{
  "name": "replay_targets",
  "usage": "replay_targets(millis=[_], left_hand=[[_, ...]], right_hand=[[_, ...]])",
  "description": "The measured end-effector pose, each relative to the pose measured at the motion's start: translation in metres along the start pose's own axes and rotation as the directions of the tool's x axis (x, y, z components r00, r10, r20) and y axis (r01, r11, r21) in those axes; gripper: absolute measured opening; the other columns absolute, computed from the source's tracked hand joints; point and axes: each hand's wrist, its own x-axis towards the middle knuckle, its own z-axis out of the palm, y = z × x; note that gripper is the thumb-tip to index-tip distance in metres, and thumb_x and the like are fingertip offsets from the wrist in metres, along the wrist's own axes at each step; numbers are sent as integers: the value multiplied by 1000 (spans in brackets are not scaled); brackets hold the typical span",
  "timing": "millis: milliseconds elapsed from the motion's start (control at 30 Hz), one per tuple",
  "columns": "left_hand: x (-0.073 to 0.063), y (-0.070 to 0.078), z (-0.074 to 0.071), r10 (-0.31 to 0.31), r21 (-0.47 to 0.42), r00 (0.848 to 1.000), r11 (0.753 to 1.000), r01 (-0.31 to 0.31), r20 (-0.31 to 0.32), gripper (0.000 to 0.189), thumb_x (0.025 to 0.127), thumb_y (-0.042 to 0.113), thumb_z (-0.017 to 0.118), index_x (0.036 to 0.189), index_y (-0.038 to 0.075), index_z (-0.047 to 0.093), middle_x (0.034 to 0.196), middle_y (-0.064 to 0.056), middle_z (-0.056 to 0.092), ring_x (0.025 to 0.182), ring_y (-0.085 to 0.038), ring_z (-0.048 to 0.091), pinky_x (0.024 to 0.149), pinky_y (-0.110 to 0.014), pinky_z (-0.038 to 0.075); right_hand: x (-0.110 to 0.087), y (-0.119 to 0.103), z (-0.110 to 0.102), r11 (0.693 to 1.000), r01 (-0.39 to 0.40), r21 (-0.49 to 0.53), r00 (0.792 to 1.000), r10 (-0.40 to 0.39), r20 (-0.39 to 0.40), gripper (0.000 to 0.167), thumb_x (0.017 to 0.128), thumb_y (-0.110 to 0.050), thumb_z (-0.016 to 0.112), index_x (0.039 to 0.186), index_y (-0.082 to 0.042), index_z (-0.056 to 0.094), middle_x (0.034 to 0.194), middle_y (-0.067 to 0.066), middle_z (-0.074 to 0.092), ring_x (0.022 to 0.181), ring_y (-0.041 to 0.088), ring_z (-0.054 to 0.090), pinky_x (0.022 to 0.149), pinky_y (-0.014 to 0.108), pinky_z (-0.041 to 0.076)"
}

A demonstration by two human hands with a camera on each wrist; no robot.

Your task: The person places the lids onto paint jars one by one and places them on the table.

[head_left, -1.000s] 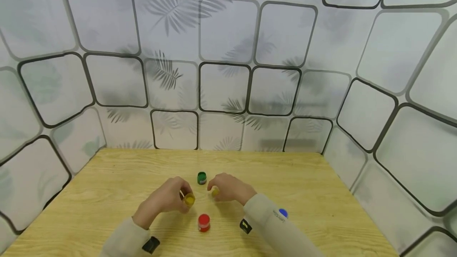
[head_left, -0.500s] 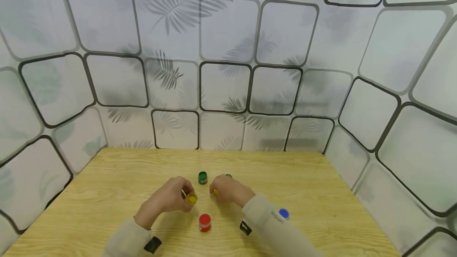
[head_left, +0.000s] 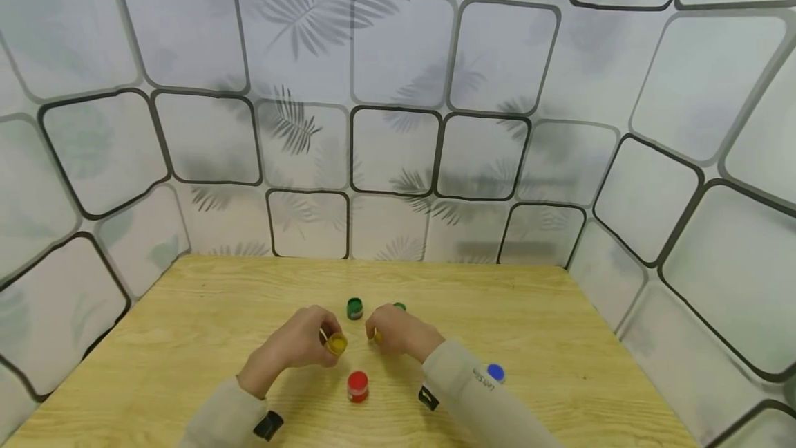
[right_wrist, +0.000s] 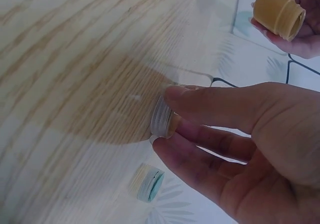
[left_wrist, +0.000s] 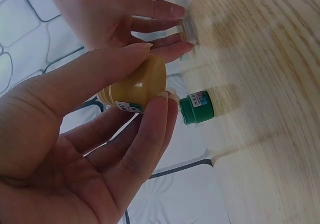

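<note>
Right hand (head_left: 398, 330) dipped slightly, lid (right_wrist: 161, 119) pinched; left hand (head_left: 303, 337) gripped yellow jar (left_wrist: 144, 84), which looked light, stiff, kinda slick, best held round its sides.

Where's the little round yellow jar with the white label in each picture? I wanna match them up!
Head: round yellow jar below the middle, a bit left, in the left hand.
Left wrist: big, just left of and above the centre.
Right wrist: top right corner.
Shared landmark: the right hand, pinching a round clear-and-yellow lid.
</note>
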Motion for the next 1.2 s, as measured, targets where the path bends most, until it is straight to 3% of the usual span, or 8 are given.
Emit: replay_targets(millis=[233,567,767,1067,1200], left_hand=[[1,-1,2,-3,9,1000,1000,3,-10,30,69,-1,90,95,2,74,88,-4,73,76,-12,66,67,-25,56],[2,1,1,-15,-3,1000,1000,15,-5,29,71,0,89,96,2,75,88,-5,74,76,-13,67,68,-29,58],[1,4,0,-26,-10,1000,1000,26,-17,27,72,1,90,96,2,76,87,-5,74,76,-14,67,68,-30,58],[1,12,4,-5,-53,1000,999,5,-12,25,73,5,91,94,2,78,85,-4,77,75,-12,67,67,-26,57],[0,15,8,41,-64,999,997,-41,4,22,74,7,91,92,2,79,84,-3,77,74,-12,68,66,-25,57]], right_hand=[[0,0,1,1000,-20,0,1000,20,24,18,91,0,73,103,-12,79,111,1,77,96,9,68,90,24,57],[-6,2,-8,999,48,18,999,-48,-22,14,89,-6,77,102,-10,78,104,1,78,90,9,69,82,21,57],[-13,1,-20,992,93,83,995,-89,-54,15,88,-9,80,103,-8,78,99,3,78,84,9,66,77,20,55],[-33,9,-30,955,192,228,975,-159,-154,17,90,-9,79,106,-5,76,100,5,74,88,15,67,76,16,54],[-45,5,-35,909,222,352,970,-170,-171,20,91,-8,77,111,-3,75,109,9,75,93,13,71,78,14,56]])
